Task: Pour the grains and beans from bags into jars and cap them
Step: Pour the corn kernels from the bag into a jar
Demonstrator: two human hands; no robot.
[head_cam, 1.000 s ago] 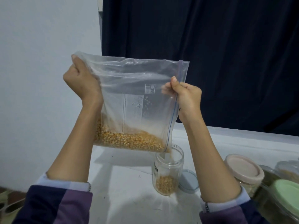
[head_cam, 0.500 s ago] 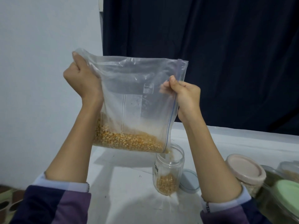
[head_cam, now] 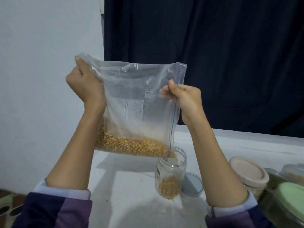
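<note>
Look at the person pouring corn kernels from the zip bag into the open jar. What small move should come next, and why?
Probably raise the left hand a little, tilting the bag further. Most kernels lie along the bag's bottom edge, only its lower corner reaches the jar mouth, and the jar looks under half full. The right hand should keep pinching the zip edge.

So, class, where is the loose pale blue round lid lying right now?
In the head view, the pale blue round lid lies flat on the white table, right of centre, just right of the open clear glass jar and beside the right forearm.
</note>
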